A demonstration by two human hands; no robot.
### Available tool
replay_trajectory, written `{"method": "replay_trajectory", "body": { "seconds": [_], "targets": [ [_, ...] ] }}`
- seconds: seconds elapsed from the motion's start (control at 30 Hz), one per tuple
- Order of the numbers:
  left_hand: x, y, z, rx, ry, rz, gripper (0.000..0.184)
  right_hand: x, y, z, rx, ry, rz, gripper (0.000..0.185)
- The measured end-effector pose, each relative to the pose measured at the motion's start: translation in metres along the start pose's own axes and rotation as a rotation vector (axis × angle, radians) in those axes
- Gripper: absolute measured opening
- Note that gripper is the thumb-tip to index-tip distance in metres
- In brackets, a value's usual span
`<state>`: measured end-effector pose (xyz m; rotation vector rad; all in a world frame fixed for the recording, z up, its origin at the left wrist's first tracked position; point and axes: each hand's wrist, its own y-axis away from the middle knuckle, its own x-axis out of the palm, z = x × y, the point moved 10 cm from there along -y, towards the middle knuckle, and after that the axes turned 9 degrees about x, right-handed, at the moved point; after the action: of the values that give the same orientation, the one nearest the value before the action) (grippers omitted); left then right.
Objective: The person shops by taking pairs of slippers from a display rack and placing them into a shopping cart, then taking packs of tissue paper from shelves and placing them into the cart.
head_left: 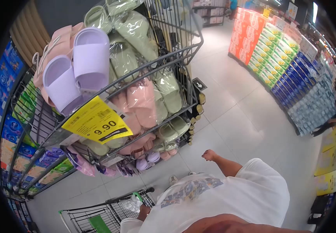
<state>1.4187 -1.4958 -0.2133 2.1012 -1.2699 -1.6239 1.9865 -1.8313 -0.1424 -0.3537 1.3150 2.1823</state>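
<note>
My right hand [209, 155] hangs over the floor below the wire rack, its fingers loosely bent and slightly apart, with nothing in them. At the lower left, my left hand [144, 212] is beside a crinkled clear plastic package [130, 204] at the edge of the shopping cart [98, 223]; its fingers are mostly hidden. The rack [152, 61] holds lilac slippers [92, 58], green slippers in clear wrap [137, 37] and pink slippers [141, 101]. A yellow price sign [98, 122] reading 9.90 hangs on its front.
Stacks of orange packs [246, 35], green-and-white packs [271, 54] and blue packs [294, 77] stand along the right. Shelves with blue packages [5, 83] line the left side. Tiled floor [234, 112] runs between the rack and the stacks.
</note>
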Motion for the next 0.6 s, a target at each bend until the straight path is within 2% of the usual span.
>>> {"method": "replay_trajectory", "body": {
  "seconds": [0.03,0.07,0.1,0.17,0.2,0.23,0.3,0.37,0.43,0.47,0.6],
  "targets": [
    [0.017,0.005,0.000,-0.175,0.103,0.146,0.037,-0.012,-0.006,0.018,-0.222,0.089,-0.024,0.030],
    [0.039,0.020,-0.002,-0.359,0.212,0.296,0.039,-0.023,-0.008,0.019,-0.227,0.102,-0.021,0.030],
    [0.043,0.028,-0.008,-0.374,0.229,0.295,0.039,-0.033,-0.010,0.013,-0.153,0.032,-0.044,0.029],
    [0.029,0.028,-0.087,0.520,-0.075,0.193,0.030,-0.037,-0.031,-0.009,-0.095,-0.020,-0.043,0.027],
    [0.026,0.032,-0.101,0.536,-0.146,0.077,0.023,-0.026,-0.043,-0.018,-0.348,0.178,-0.025,0.027],
    [0.031,0.039,-0.111,0.518,-0.138,0.063,0.023,-0.010,-0.045,-0.033,-0.603,0.371,-0.008,0.027],
    [0.032,0.044,-0.107,0.025,0.240,0.037,0.020,0.016,-0.051,-0.080,-0.422,0.809,0.167,0.031],
    [0.036,0.051,-0.127,-0.023,0.241,0.042,0.026,0.001,-0.039,-0.146,0.306,0.312,0.228,0.035],
    [0.046,0.054,-0.131,-0.140,0.200,0.080,0.020,0.012,-0.026,-0.172,0.371,0.297,0.279,0.035],
    [0.072,0.032,-0.113,-0.062,0.105,0.146,0.019,0.011,-0.015,-0.169,0.359,0.311,0.282,0.035],
    [0.070,0.059,-0.144,-0.141,0.132,0.220,0.028,0.017,0.002,-0.173,0.371,0.227,0.305,0.033]
  ]
}}
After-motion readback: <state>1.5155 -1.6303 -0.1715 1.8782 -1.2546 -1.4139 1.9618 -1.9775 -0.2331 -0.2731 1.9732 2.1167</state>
